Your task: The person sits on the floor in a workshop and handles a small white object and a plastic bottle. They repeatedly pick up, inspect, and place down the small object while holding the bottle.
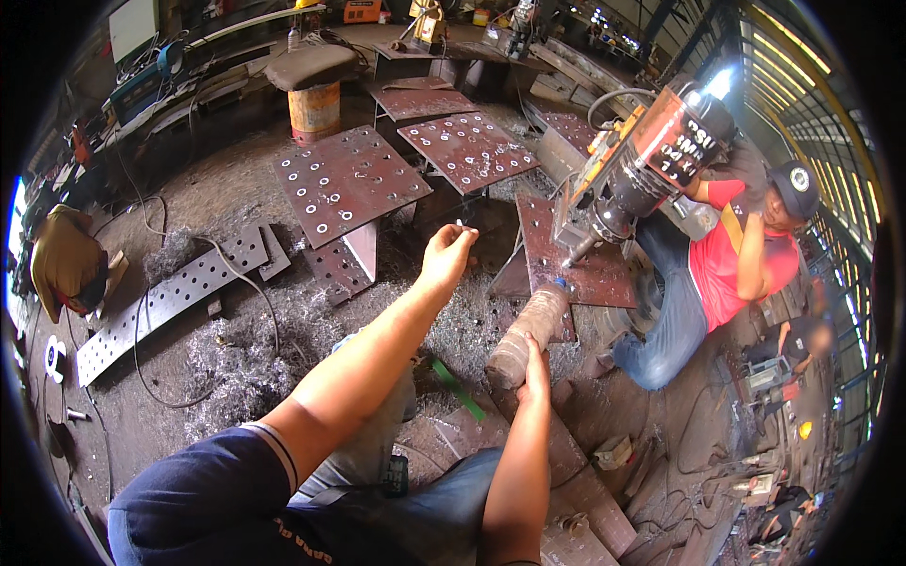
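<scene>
My left hand is raised before me, fingers pinched together; a small pale bit shows at the fingertips, too small to name. In my right hand is a cloudy, brownish plastic bottle with a blue cap, tilted with its capped end pointing away from me. Just beyond the cap stands a magnetic drill, orange and black, its bit coming down to a reddish-brown steel plate. Metal shavings are scattered over the ground around the plate.
Drilled steel plates rest on supports ahead. A person in a red shirt sits right of the drill. At left lie a long perforated bar, a cable and a heap of shavings. A padded stool stands farther back.
</scene>
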### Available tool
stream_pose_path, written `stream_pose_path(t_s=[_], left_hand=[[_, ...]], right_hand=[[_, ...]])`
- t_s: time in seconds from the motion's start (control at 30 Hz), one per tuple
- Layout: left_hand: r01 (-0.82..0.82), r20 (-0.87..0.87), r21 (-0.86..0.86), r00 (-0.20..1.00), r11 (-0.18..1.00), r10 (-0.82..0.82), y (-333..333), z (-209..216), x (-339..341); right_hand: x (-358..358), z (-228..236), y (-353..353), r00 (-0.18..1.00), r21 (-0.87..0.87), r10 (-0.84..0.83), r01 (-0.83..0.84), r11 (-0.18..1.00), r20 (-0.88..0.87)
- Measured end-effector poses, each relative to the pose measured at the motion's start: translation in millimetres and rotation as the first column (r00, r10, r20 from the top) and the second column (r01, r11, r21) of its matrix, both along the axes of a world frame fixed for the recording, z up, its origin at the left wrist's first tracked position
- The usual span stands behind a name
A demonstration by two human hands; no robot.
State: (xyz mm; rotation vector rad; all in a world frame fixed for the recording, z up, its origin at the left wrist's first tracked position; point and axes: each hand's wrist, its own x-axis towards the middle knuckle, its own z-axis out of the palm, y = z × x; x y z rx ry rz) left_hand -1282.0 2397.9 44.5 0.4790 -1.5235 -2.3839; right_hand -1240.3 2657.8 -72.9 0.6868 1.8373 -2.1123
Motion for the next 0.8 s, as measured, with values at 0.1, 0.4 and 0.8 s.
stream_pose_path(t_s=[0.1, 0.4, 0.8], left_hand=[[0.012, -0.005, -0.023, 1.0, 1.0, -0.012, -3, 2, -1], [0.072, 0.047, -0.044, 0.996, 0.996, -0.07, -1, 11, 3], [0.098, 0.052, -0.055, 0.994, 0.994, -0.095, -1, 4, 6]], right_hand=[[-10, -8, 3, 0.999, -0.049, 0.046, -0.047, 0.998, -0.013], [-32, -25, 28, 1.0, -0.136, -0.001, 0.003, 0.991, 0.013], [-20, -10, 18, 0.993, -0.076, 0.029, -0.038, 0.996, -0.113]])
